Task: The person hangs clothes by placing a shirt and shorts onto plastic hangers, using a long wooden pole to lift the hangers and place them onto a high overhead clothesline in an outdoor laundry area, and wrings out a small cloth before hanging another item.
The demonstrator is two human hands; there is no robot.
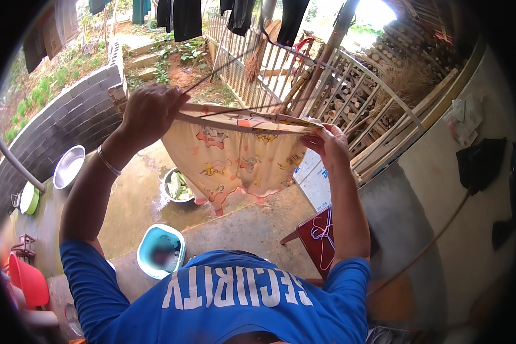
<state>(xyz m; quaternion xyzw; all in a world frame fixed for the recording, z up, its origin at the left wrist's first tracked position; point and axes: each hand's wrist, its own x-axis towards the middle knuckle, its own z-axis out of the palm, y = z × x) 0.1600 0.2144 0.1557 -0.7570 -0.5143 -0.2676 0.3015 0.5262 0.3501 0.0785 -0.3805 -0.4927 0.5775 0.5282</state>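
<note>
A pale yellow garment (241, 159) with cartoon animal prints and a pink scalloped hem hangs stretched out in front of me. My left hand (155, 107) grips one end of its top band, fist closed. At the other end, the fingers of my right hand (329, 142) pinch the band. Thin dark cords (223, 73) run close to the garment's upper edge; whether they touch it I cannot tell. Below and left, a turquoise basin (142, 251) holds dark, partly blurred contents. Pink and purple hangers (322, 234) lie on a dark red stool (307, 230) under my right arm.
Dark clothes (187, 21) hang overhead. Beyond the garment stands a metal railing (275, 73) with stacked logs (395, 47) behind. On the wet concrete are a bowl of green vegetables (178, 185) and a metal basin (69, 167). A red bucket (28, 279) stands left; a block wall (69, 99) borders the yard.
</note>
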